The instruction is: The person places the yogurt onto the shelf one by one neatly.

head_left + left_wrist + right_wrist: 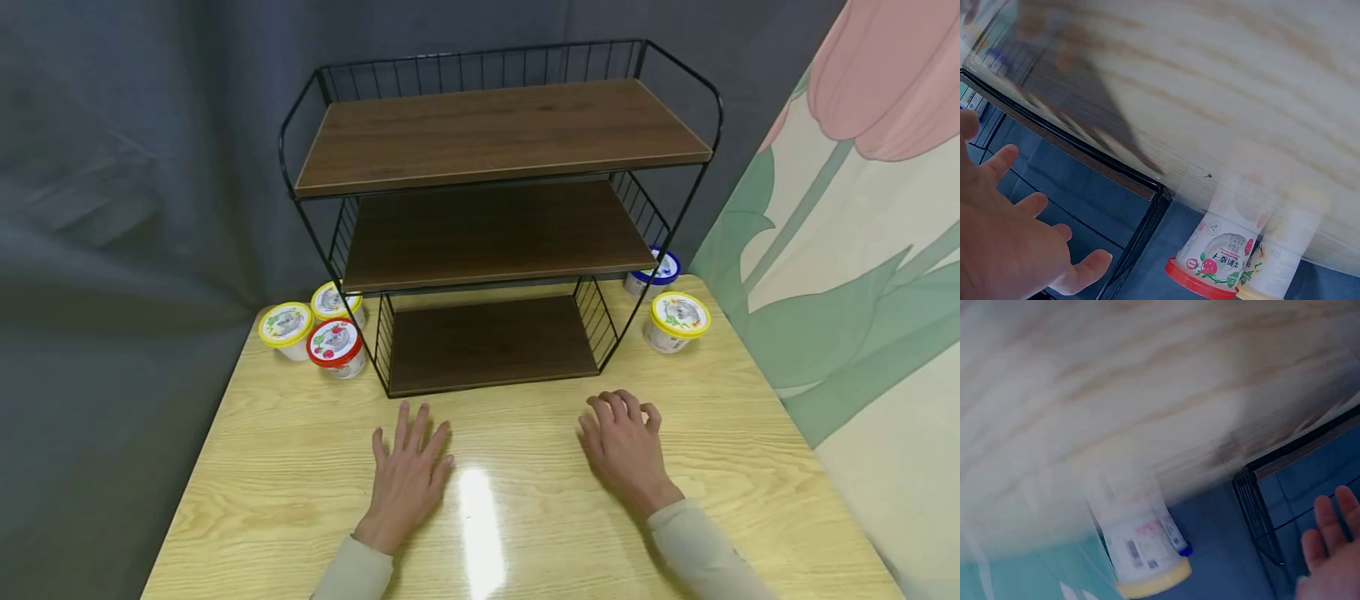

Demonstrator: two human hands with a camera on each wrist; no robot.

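Note:
My left hand (407,482) is spread on or just above the wooden table, in front of the rack's left part, holding nothing. Its fingers also show straight and apart in the left wrist view. Toward the right, my right hand (624,446) has loosely bent fingers and nothing in it. Before both hands stands a black wire rack (517,282) with brown wooden shelves. To its left sit a red-lidded tub (335,344) with a strawberry print and two yellow-lidded tubs, one in front (287,325) and one behind (333,302). Right of it are a yellow-lidded tub (678,321) and a blue-lidded tub (660,268).
The light wooden table (540,517) shows a bright glare streak between the hands. A dark curtain (135,208) hangs behind and to the left. On the right rises a panel (862,275) printed with tulips. The rack's top shelf (502,137) has a wire guard.

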